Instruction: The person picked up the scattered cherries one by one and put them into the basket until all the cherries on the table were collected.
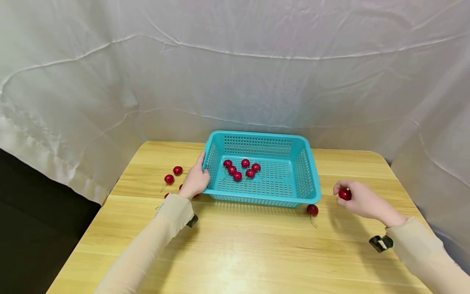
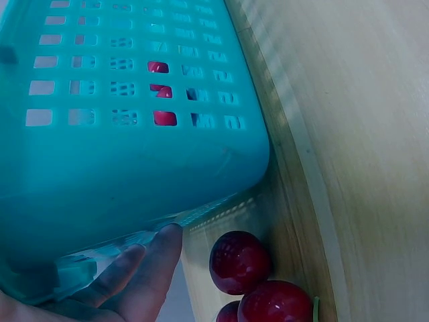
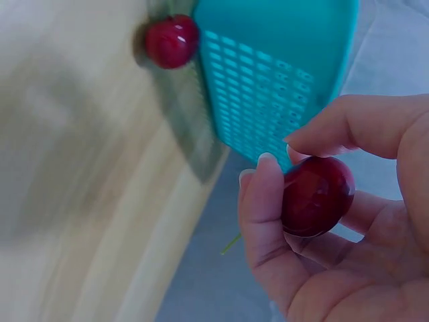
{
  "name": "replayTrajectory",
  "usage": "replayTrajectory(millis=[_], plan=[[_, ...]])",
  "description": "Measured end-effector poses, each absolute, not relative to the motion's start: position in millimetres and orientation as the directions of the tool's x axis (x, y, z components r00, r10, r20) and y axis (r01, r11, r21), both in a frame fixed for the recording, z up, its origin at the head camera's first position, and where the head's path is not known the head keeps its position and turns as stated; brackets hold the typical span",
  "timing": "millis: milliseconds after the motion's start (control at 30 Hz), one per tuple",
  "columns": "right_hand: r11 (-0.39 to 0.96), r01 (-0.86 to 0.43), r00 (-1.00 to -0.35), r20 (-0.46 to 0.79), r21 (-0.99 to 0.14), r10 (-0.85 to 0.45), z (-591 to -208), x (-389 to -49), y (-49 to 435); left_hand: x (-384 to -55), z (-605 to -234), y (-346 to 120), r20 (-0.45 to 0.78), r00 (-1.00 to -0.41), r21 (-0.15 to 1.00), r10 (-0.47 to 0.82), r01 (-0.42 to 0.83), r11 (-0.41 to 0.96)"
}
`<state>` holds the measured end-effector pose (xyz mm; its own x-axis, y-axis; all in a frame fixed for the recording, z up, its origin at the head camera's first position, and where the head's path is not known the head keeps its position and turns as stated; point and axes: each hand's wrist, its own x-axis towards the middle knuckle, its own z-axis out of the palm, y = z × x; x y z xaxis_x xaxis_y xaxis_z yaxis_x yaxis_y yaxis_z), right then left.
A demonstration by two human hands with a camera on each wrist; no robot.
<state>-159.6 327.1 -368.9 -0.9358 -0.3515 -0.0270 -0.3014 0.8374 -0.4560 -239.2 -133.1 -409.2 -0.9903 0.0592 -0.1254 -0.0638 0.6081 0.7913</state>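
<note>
A turquoise plastic basket [image 1: 262,199] with slotted walls stands on the wooden table. My left hand [image 1: 196,179] grips its left side, the thumb at the rim and the fingers [image 2: 157,268] against the outer wall. Between the thumb and fingers of my right hand [image 1: 361,199], a dark red cherry [image 3: 320,196] is held, right of the basket, its green stem [image 3: 231,244] poking out. Several cherries [image 1: 250,173] lie inside the basket toward the left. One more cherry [image 1: 312,210] rests on the table by the front right corner.
Left of the basket, around my left wrist, several loose cherries [image 1: 169,179] lie on the table [image 1: 235,249], some partly hidden by the hand and sleeve. Pale cloth [image 1: 257,90] hangs behind the table and along its sides.
</note>
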Motion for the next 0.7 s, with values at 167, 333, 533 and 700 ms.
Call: replayTrajectory(millis=[167, 333, 533, 700], plan=[[0.843, -0.312, -0.938, 0.003, -0.438, -0.346, -357.1, -166.4, 324.8, -239.7, -409.4, -133.4, -0.121, -0.991, 0.786, 0.053, -0.063, 0.615], [0.839, -0.322, -0.937, 0.019, -0.438, -0.349, -346.3, -173.0, 320.5, -240.9, -410.1, -132.7, -0.121, -0.991, 0.795, 0.061, -0.060, 0.604], [0.845, -0.337, -0.936, 0.052, -0.416, -0.348, -334.1, -179.9, 311.1, -242.7, -412.3, -132.0, -0.113, -0.991, 0.803, 0.071, -0.049, 0.594], [0.847, -0.350, -0.933, 0.070, -0.400, -0.353, -323.3, -187.8, 297.8, -242.6, -412.9, -133.4, -0.123, -0.991, 0.801, 0.060, -0.064, 0.595]])
